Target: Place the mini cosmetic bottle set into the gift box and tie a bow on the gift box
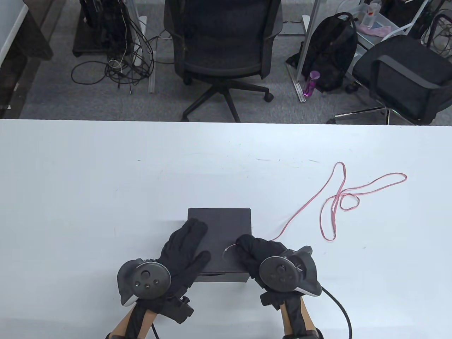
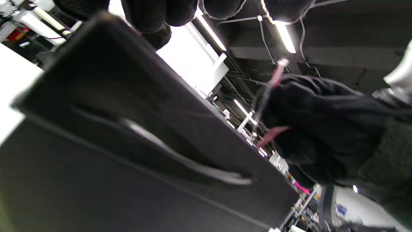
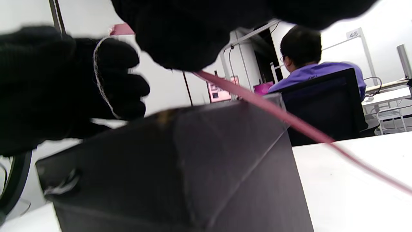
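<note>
A black gift box (image 1: 226, 226) with its lid on stands near the table's front edge; it also fills the left wrist view (image 2: 128, 145) and the right wrist view (image 3: 193, 174). My left hand (image 1: 185, 243) lies flat on the lid's left side with straight fingers. My right hand (image 1: 247, 249) sits at the box's right front corner and pinches one end of a thin pink ribbon (image 1: 332, 201). The ribbon (image 3: 289, 122) runs from that hand over the box's corner and out across the table to the right in loose loops. No cosmetic bottles are visible.
The white table (image 1: 88, 183) stretches to both sides. Beyond its far edge stand two office chairs (image 1: 226, 46), a backpack (image 1: 332, 53) and floor cables. A person in purple (image 3: 309, 64) sits at another desk in the right wrist view.
</note>
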Motion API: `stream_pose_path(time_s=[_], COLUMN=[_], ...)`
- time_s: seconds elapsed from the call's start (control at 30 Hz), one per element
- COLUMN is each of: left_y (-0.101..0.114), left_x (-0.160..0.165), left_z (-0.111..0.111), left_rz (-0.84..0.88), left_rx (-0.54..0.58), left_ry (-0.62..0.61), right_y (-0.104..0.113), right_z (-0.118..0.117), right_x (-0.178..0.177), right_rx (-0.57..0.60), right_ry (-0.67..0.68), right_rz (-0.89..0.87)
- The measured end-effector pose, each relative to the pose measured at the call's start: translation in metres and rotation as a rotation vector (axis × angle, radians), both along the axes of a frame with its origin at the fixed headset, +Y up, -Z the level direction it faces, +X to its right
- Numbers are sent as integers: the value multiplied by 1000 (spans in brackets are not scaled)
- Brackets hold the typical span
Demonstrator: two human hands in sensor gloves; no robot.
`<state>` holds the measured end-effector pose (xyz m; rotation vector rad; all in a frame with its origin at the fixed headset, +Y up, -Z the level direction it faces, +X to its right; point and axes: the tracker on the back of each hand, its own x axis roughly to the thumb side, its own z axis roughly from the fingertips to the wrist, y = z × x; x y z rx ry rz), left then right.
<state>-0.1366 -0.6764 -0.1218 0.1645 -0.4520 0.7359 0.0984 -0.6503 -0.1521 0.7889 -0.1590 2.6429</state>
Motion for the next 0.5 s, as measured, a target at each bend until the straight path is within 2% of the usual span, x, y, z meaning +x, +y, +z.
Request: stream_pose_path(time_s=[0.23, 0.5], left_y=[0, -3], left_x=[17, 19], left_z=[6, 4], left_rz=[-178, -216], left_rx=[40, 82], left_ry=[-1, 83], right_y=[-4, -5], right_z=[7, 11], right_x=[-18, -25], right_rx=[30, 65], right_ry=[22, 16], right_rz=[78, 96])
